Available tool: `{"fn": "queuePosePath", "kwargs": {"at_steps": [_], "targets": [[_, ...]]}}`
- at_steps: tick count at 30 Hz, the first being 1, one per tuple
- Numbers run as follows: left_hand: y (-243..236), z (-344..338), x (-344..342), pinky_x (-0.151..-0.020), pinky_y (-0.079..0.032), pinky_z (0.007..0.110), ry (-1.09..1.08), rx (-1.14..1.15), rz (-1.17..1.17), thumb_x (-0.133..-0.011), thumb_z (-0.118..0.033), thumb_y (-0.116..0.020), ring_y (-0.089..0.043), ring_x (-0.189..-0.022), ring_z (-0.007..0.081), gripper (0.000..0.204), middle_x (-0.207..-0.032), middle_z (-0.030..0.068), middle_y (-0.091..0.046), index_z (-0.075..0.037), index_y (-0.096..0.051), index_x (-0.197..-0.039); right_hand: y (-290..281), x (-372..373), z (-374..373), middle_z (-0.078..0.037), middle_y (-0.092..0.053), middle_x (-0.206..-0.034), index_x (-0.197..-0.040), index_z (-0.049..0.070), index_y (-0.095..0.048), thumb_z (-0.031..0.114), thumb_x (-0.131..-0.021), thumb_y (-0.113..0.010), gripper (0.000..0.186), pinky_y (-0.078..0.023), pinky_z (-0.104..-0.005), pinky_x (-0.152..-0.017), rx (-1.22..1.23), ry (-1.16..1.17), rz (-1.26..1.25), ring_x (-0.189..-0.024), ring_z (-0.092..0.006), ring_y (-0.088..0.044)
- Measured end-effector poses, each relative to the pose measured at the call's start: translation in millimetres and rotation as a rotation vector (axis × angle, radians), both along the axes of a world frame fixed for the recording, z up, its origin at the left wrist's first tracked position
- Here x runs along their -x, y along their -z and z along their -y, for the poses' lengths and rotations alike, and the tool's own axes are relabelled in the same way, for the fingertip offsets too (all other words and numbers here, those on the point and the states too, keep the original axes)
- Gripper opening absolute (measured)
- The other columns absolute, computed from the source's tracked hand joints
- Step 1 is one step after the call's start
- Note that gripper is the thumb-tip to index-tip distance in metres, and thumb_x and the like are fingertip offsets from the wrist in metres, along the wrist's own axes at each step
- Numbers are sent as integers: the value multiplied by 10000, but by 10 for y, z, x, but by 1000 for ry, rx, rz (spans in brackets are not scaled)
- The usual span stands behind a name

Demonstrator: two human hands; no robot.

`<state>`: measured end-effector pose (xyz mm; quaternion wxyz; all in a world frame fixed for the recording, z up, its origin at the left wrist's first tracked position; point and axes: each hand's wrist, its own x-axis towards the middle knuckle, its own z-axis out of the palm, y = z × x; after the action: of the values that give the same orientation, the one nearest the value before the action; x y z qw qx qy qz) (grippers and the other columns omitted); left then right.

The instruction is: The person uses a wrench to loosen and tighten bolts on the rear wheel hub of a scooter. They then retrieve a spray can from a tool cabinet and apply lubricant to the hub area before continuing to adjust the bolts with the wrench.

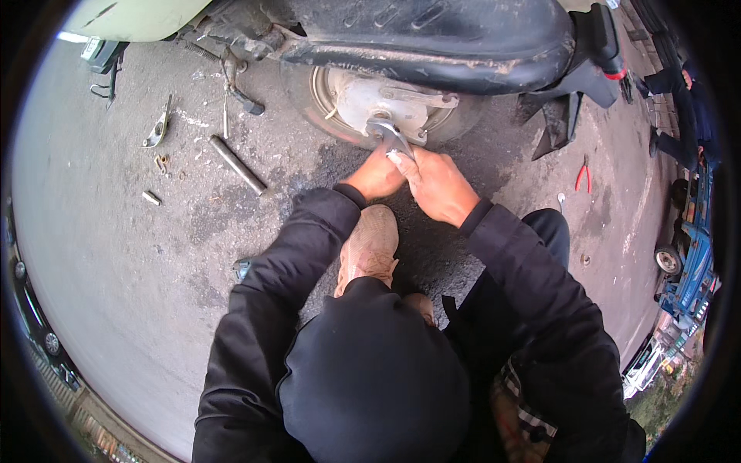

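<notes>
Grey asphalt ground point(139, 255) fills the view, stained dark under a scooter wheel point(370, 104) seen at twelve o'clock beneath a black mudguard point(455, 46). A silver wrench point(392, 137) is set against the wheel hub, just below centre of the wheel. The right hand point(436, 185) is closed in a tight grip around the wrench handle, with the thumb laid along it. The left hand point(378, 176) is pressed beside it at nine o'clock of the right hand, touching it; how its grip stands cannot be told, since the fingers are hidden. A tan shoe point(369, 247) is planted at six o'clock of the hands. A metal rod point(238, 164) lies at nine o'clock, and red-handled pliers point(582, 177) at three o'clock
</notes>
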<state>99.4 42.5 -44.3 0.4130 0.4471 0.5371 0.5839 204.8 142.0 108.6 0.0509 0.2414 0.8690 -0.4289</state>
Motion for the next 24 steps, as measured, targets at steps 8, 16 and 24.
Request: {"fn": "queuePosePath", "kwargs": {"at_steps": [8,16,24], "targets": [[-822,1014,945,-704,-535,577,269,409,-810,-1033,-263,-637,-692,-775,469,230,-761,242,-671,-39,-639,-1088,-185,6,-265,-312,-683,-815,-932,-51,-645,448,-1128,-507,553,-519,-600,-745,-104,-93,205,-846,-557,-660],[-723,1263,578,-768,-498,614,-27,520,-577,-1081,-320,-595,-658,-880,533,309,-831,302,-656,-15,-577,-1035,-243,71,-251,-335,-677,-916,-1005,-59,-659,440,-1133,-511,536,-500,-584,-793,-170,-111,185,-949,-555,-647],[-459,667,358,-804,-484,527,-113,365,-342,-1108,-334,-575,-642,-896,482,343,-889,293,-625,5,-602,-1063,-172,43,-312,-322,-676,-900,-1039,-49,-676,435,-1125,-533,511,-513,-567,-788,-140,-140,195,-934,-552,-647]]}}
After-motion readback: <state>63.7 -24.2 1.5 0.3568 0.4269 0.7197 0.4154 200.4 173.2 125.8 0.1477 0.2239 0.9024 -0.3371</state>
